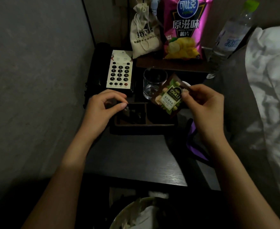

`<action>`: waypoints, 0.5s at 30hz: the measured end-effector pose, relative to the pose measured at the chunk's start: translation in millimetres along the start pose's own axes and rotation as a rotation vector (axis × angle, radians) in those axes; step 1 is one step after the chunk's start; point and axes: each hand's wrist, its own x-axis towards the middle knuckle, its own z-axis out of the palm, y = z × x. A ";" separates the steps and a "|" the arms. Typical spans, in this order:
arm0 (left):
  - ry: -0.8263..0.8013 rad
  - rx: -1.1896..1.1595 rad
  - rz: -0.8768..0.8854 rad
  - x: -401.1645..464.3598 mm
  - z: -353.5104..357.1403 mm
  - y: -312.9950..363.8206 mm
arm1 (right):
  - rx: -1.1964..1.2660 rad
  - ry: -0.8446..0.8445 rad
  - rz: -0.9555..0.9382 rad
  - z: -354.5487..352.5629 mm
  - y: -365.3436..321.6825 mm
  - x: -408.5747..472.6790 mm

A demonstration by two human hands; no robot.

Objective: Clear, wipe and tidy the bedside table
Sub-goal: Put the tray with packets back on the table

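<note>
The dark bedside table holds a small divided tray. My right hand pinches a green and brown tea sachet above the tray's right side. My left hand curls over the tray's left compartment and pinches a small dark packet there. An empty drinking glass stands just behind the tray. Left of it sits a black telephone with a white keypad.
At the back stand a cloth drawstring bag, a purple crisp packet and a water bottle. White bedding lies to the right, a grey wall to the left. A bin with rubbish sits below the table's front edge.
</note>
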 end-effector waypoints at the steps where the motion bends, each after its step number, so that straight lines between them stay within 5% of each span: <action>1: 0.019 -0.023 0.007 0.2 0.7 1.5 | -0.039 -0.017 0.006 0.7 1.6 -0.1; 15: 0.188 -0.310 -0.037 3.8 -3.7 3.2 | -0.432 -0.204 0.008 5.3 16.4 -0.4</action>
